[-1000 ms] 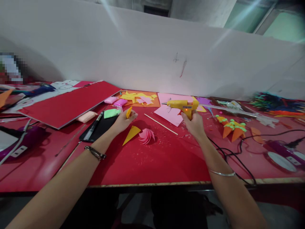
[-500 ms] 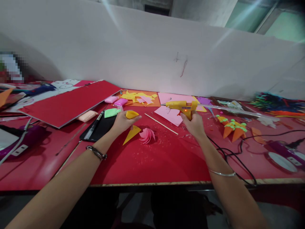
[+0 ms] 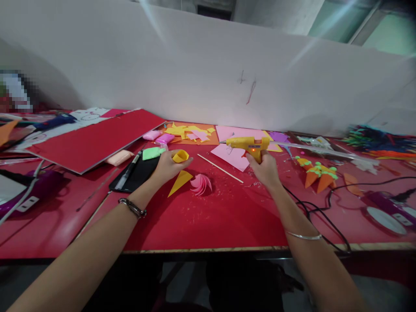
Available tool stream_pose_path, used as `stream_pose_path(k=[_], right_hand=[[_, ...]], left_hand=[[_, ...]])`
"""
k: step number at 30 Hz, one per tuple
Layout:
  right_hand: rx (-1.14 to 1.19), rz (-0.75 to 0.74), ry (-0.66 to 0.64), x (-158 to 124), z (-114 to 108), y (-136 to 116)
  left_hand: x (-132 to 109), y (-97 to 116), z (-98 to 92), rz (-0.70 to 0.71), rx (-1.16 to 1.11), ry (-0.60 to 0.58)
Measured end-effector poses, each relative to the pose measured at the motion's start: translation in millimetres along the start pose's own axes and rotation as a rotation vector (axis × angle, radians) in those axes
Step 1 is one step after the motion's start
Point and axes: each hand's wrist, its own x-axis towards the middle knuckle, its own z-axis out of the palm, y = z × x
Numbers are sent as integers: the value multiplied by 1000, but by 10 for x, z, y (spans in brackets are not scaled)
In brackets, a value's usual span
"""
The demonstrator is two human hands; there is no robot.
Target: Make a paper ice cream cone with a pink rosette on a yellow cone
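Fingers of my left hand [image 3: 168, 167] pinch one yellow roll [image 3: 180, 156]. My right hand [image 3: 265, 169] clasps one glue gun [image 3: 242, 142].

Yel glue gun [image 3: 242, 142], yel ppr roll [image 3: 178, 158]

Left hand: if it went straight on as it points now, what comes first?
Likely the far end of the thin stick, then the pink paper; how high the left hand sits is unclear, so it might pass above both.
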Motion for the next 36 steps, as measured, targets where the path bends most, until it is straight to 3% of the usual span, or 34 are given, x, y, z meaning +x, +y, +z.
stream_pose_path(k=[8,15,25,30,36], right_hand=[[12,12,2,-3,1,-15],[38,13,-20,-29,26,-59],[105,-27,-77,-95,74,-160],[180,-74,-70,-135,82,-217],[151,-106,-125,-173,102,-275]], left_hand=[[0,-49,-9,75,125,-24],[-7,-32,21,84,161,-164],[-28,-44,38,-93,37,-203],[-14,1,24,66,184,-110],[-8,30,44,194,239,-178]])
